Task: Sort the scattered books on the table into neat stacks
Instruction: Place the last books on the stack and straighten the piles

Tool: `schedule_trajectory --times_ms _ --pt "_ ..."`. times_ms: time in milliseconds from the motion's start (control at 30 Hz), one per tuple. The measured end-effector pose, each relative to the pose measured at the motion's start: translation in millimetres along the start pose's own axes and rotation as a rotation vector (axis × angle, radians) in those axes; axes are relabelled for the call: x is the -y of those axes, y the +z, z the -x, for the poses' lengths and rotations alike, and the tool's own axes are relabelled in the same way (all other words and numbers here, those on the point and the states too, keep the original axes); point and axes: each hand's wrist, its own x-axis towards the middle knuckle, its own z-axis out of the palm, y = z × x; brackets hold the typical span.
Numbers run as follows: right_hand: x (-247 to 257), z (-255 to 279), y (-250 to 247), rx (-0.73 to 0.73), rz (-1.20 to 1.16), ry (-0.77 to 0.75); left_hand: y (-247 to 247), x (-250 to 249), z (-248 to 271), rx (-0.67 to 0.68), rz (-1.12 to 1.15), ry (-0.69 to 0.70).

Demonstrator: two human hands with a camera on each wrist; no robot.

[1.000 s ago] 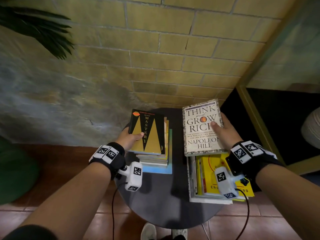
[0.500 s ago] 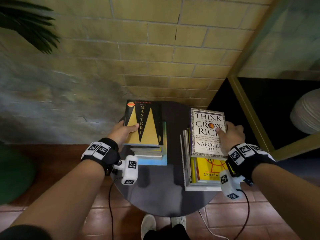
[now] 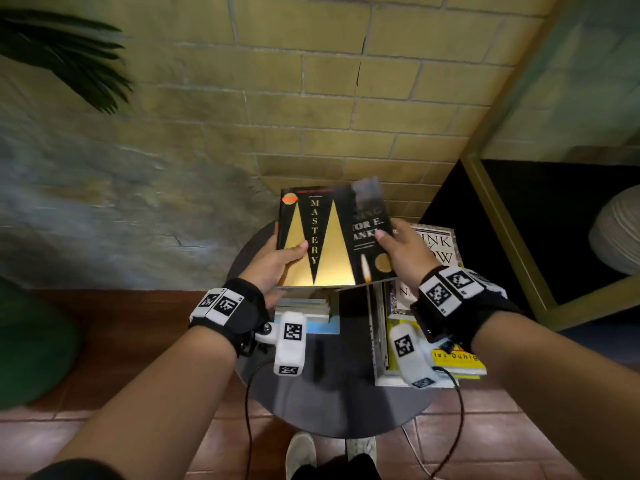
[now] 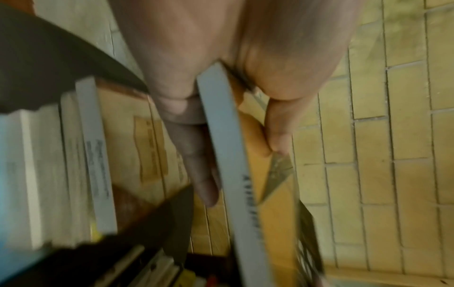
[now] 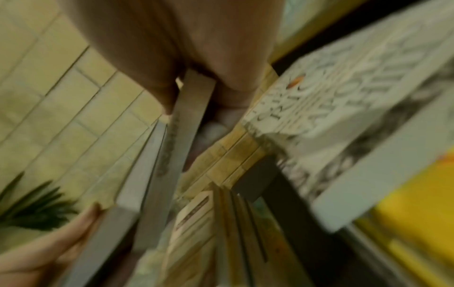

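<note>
Head view: left hand (image 3: pixel 273 263) grips the Mastery book (image 3: pixel 317 237), right hand (image 3: pixel 403 249) pinches a dark book (image 3: pixel 372 233); both held above the tabletop (image 3: pixel 332 400) stacks.
Left wrist: fingers (image 4: pixel 199 170) curl under the spine; the book could slip.
Right wrist: blurred; a thin pinch could drop the book onto the white book (image 5: pixel 356 108).

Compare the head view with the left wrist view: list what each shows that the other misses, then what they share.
Head view only: the Mastery book cover face-on, the right hand gripping a second black book beside it, the Think and Grow Rich book on the right stack, and the round table.

Left wrist view only: the Mastery book's page edge, pinched between thumb and fingers.

Both: the left hand holding Mastery above the left stack, and the brick wall.
</note>
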Motion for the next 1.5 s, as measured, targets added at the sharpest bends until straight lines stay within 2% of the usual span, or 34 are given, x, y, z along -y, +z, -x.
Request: schedule_trajectory --times_ms 100,200,333,400,533,667,767,867,967,1033,1100,1200,1333,1500 --pt "1.2 0.8 -20.6 -0.175 -0.050 -0.054 -16.3 -1.1 -2.6 -0.140 -0.023 0.043" --pt "1.6 -1.8 -18.7 -0.175 -0.158 -0.062 -14.1 2.2 -0.7 -0.187 -0.033 0.046" --pt "-3.9 -5.7 15.5 -0.020 -0.086 0.000 18.7 4.1 6.4 -0.118 0.054 0.050" --pt "-6.0 -7.2 28.8 -0.028 0.015 -0.054 31.3 4.6 8.0 -0.064 0.066 0.070" --pt "-2.2 -5.8 31.7 -0.059 0.151 -0.080 44.8 6.5 3.9 -0.055 0.016 0.111" --pt "-2.7 -5.2 30.8 0.024 -0.007 -0.066 51.8 2.2 1.6 -0.057 0.028 0.076" --pt "-6.1 -6.1 23.8 -0.022 -0.166 0.058 60.6 0.5 3.3 -0.010 0.019 0.082" --pt "-8.2 -0.9 12.2 -0.064 -0.219 0.037 68.4 1.8 1.2 0.020 -0.032 0.092" --pt "-11.5 4.5 -3.2 -0.160 -0.218 -0.009 72.2 4.8 -4.9 0.082 -0.027 0.015" --pt "-14.0 6.6 -17.3 -0.215 -0.169 -0.022 75.5 7.1 -8.6 0.056 -0.016 -0.092" --pt "-17.4 6.5 -34.4 -0.268 -0.121 -0.010 81.8 12.7 -13.4 0.022 -0.123 -0.152" --pt "-26.8 3.7 -63.9 -0.332 -0.056 0.038 96.1 24.4 -20.9 0.049 -0.327 -0.234" --pt "-44.6 1.4 -94.7 -0.328 0.042 0.103 117.5 40.1 -27.3 0.077 -0.389 -0.297" --pt "-64.6 4.4 -101.3 -0.317 0.056 0.184 134.0 51.4 -28.5 0.063 -0.391 -0.345"
